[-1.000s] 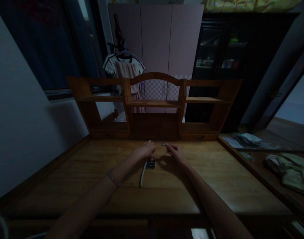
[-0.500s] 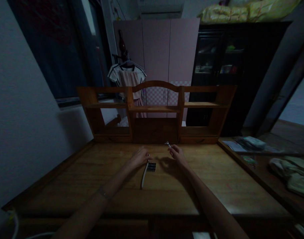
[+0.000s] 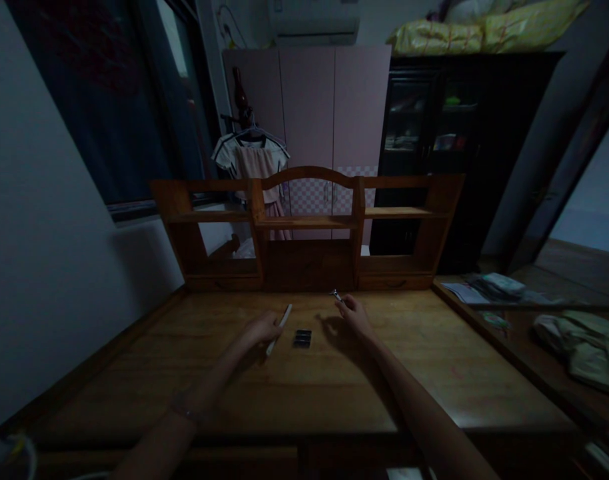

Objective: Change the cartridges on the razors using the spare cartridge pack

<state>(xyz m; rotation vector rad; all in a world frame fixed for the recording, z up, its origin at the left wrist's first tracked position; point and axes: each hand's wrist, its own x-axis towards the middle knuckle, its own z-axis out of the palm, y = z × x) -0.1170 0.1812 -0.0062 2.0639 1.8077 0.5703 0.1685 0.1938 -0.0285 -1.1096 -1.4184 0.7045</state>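
Note:
My left hand [image 3: 264, 327] is closed around the middle of a long, thin white strip [image 3: 286, 315], holding it at a slant over the wooden desk. Just right of that hand, a small group of dark rectangular pieces with shiny edges [image 3: 302, 339] lies flat on the desktop. My right hand [image 3: 353, 312] pinches a small silver handle with a short crosswise head [image 3: 336, 295], resembling a razor. Its head points up and to the left, above the desk. Too little light falls here to make out finer detail.
The wooden desktop [image 3: 194, 373] carries a hutch [image 3: 309, 222] with shelves along its back edge. On a lower surface to the right lie papers [image 3: 464, 293] and a folded pale cloth [image 3: 579, 347]. A wall [image 3: 84, 280] borders the desk on the left.
The left hand has moved left and toward me, and the white strip has swung up and left with it, away from the dark pieces. The right hand has barely moved.

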